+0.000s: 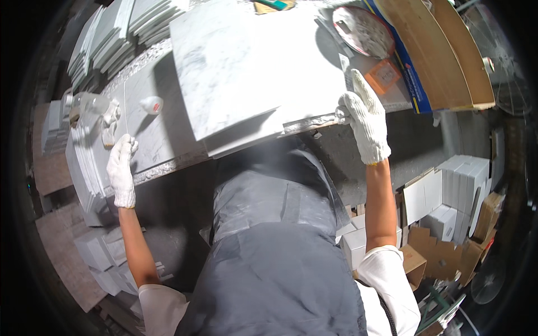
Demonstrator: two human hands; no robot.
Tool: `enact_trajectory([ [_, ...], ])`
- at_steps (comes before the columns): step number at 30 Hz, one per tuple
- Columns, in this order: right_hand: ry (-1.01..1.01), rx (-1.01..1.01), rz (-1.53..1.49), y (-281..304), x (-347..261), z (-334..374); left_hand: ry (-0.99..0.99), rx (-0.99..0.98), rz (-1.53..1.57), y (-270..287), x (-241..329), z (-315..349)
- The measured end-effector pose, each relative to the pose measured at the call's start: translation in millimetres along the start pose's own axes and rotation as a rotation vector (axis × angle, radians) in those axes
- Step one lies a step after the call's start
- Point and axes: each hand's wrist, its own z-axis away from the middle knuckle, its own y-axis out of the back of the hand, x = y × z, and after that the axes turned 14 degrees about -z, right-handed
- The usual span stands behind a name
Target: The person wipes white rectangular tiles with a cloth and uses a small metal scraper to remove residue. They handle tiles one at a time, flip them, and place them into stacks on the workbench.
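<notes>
Two gloved hands at the front of a table covered with slabs

The person stands before a table (314,122), wearing white knitted gloves and a grey apron (280,257). The left hand (121,171) is at the left front part of the table, and its fingers are bent. It is close to the near left corner of a pale grey slab (174,123), which lies flat on the table. I cannot tell if these fingers grip the slab or only rest beside it.

The right hand (365,120) is at the front edge, on the right part of the table. Its fingers point away from the body, with the thumb near to them, so the opening is narrow. Just at these fingers there is a narrow flat strip (347,75); whether it is held or lies behind them, I cannot tell.

Between the hands, a large veined slab (216,78) lies flat. A second slab (246,134) shows under its front edge. On the grey slab stands a small white bottle (151,105).

Beyond the right hand are an orange box (383,77), a round dish (364,33) with a red rim, and a long open carton (431,50). Stacked slabs (112,36) stand at the far left. Low on the right side there are white boxes (462,190).
</notes>
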Motion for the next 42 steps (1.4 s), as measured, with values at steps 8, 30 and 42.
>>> enact_trajectory([
  [8,-0.073,0.233,-0.164,104,46,63,-0.503,-0.065,-0.225,-79,100,31],
  [30,-0.074,0.751,0.55,294,257,249,-1.087,-0.025,-1.258,-188,194,-125],
  [42,-0.699,1.063,0.784,242,230,241,-1.577,-0.895,-0.199,-206,192,43],
])
